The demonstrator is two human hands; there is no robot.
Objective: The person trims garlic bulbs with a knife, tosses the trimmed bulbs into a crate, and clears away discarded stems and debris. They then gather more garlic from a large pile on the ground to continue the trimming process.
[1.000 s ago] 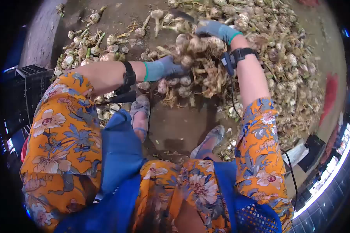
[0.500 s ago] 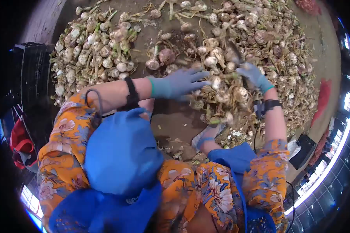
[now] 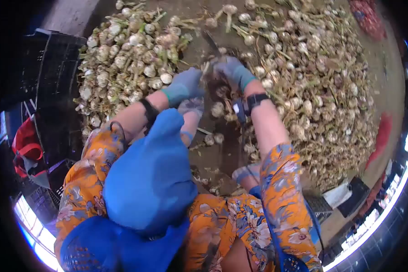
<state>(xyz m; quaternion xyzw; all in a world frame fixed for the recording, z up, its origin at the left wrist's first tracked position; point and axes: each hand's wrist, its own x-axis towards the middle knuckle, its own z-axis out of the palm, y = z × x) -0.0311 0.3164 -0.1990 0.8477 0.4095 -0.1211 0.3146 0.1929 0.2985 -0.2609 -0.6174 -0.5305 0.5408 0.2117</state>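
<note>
My right hand (image 3: 233, 72), in a grey glove with a teal cuff, is wrapped round a knife (image 3: 211, 44) whose dark blade points up and away. Close by on the left, my gloved left hand (image 3: 186, 84) is closed with its fingers curled in. What it holds, if anything, is hidden and blurred. A few garlic bulbs (image 3: 217, 109) with dry stems lie on the ground just below the hands. Beside my left hand lies a heap of pale garlic with short stems (image 3: 122, 59).
A wide spread of garlic (image 3: 322, 90) covers the ground on the right. Dark crates (image 3: 59, 68) stand at the left, with a red cloth item (image 3: 27, 145) near them. Red mesh sacks (image 3: 367, 18) lie at the far right. My feet are below the hands.
My right hand has moved left with the knife, close to my left hand. My left hand has drawn back left, its fingers going from outstretched to curled. The view has shifted somewhat.
</note>
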